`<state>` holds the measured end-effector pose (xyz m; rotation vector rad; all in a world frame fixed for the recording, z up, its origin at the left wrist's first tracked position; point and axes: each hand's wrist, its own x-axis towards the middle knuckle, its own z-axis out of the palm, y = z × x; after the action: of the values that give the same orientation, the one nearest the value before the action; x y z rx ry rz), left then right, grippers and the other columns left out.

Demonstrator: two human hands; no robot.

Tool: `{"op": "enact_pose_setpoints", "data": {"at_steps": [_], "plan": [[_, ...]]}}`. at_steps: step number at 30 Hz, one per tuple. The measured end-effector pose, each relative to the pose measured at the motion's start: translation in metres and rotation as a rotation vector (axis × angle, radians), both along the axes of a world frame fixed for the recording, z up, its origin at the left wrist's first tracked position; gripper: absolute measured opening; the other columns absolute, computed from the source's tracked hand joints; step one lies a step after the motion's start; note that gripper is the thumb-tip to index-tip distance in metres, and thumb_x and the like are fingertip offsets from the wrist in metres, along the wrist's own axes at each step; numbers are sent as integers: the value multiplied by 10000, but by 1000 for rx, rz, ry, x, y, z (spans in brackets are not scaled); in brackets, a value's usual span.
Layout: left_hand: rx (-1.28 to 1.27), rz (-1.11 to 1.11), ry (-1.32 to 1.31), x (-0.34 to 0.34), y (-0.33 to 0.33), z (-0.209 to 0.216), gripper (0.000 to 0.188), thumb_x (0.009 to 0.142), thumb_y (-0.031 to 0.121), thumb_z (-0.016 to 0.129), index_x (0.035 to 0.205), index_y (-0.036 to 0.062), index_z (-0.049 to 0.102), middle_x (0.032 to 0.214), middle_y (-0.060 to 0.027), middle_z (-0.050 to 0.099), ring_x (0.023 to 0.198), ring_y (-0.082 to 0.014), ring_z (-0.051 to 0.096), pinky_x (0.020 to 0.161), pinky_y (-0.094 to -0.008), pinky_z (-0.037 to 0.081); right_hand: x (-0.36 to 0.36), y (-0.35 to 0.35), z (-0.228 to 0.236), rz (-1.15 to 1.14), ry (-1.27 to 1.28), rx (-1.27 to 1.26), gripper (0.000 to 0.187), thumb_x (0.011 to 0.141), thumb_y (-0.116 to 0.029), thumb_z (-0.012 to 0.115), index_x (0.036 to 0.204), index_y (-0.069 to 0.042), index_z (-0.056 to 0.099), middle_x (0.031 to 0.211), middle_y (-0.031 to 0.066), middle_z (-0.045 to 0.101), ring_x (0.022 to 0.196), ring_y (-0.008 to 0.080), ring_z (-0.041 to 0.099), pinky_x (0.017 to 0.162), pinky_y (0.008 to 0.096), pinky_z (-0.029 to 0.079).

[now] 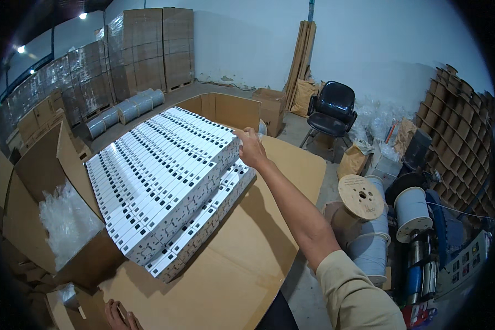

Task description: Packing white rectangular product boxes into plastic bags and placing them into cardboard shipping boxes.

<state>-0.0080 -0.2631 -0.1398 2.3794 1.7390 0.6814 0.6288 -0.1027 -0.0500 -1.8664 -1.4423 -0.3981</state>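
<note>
Long rows of slim white boxes (165, 165) with small black squares on their edges lie packed in two layers on a brown cardboard sheet (247, 236). The upper layer sits slightly back from the lower one, whose front right strip shows. My right arm reaches across the sheet, and my right hand (251, 148) has its fingers bent around the far right corner of the upper layer, gripping the end white box there. At the lower left edge, my left hand (122, 317) shows only in part. Its fingers are apart beside a small open carton (85, 308), with nothing visible in them.
An open carton holding clear plastic bags (69, 220) stands left of the stack. Another open carton (231, 107) is behind it. Cable spools (363, 198), a black chair (333, 107) and brown cardboard tubes (456, 121) stand at right; wrapped pallets (148, 49) line the back left.
</note>
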Motion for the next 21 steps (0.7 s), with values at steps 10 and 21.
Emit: {"op": "enact_pose_setpoints", "data": {"at_steps": [10,21], "plan": [[-13,46,-5,6,1,-1,535,1032,362,479,1376,-48,493,1452,-256,450,1335,-430,429,1113,-502,352,27,7,-10,155,42,106,449,767,83,615,1182,-75,553,1281,237,496,1169,451,544,969,489,479],[3,26,0,1,0,-3,513,1036,336,481,1386,-38,488,1448,-238,458,1319,-421,447,1105,-492,367,43,-15,-16,195,19,25,316,794,63,630,1074,-84,620,1136,167,585,1104,409,565,941,453,479]]}}
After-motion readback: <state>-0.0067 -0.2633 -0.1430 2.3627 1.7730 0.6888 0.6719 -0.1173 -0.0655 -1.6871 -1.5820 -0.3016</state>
